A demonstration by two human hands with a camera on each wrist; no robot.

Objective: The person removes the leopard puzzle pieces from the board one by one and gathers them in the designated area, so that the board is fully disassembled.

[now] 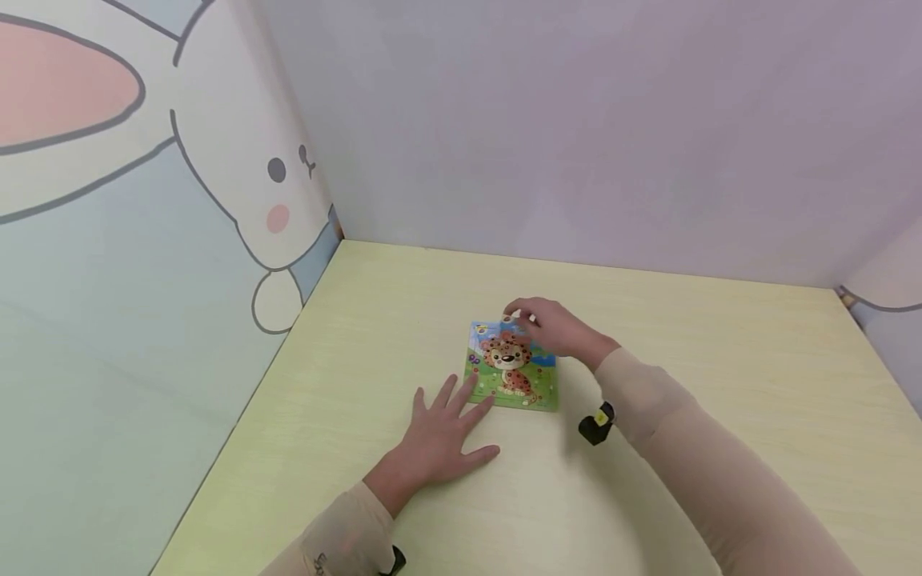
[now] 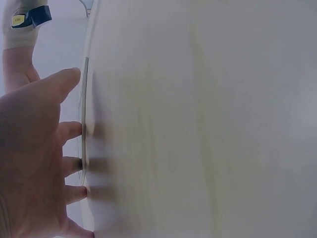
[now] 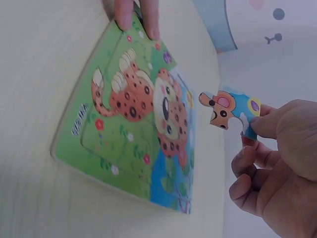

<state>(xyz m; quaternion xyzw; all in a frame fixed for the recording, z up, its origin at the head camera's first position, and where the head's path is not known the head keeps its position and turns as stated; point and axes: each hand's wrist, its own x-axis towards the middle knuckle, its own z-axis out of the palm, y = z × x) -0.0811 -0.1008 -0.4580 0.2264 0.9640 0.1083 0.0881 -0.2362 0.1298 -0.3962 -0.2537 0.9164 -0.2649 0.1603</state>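
A square jigsaw board (image 1: 543, 394) with a spotted leopard cub on green grass lies flat on the table. My right hand (image 1: 558, 328) is above its far right part and pinches a puzzle piece (image 3: 233, 106) between thumb and fingers. That piece shows an orange ear, part of a face and blue sky, raised off the board. With fingers spread, my left hand (image 1: 435, 448) reaches to the near left edge; two of its fingertips (image 3: 124, 19) rest on the board's border in the right wrist view. The right hand hides the board's far right corner in the head view.
Pale wood-grain tabletop (image 1: 691, 352) surrounds the board. A plain pale wall (image 1: 576, 144) rises behind the table, and a wall with a white rabbit drawing (image 1: 238, 160) stands along the left side. Another wall meets the table at the right.
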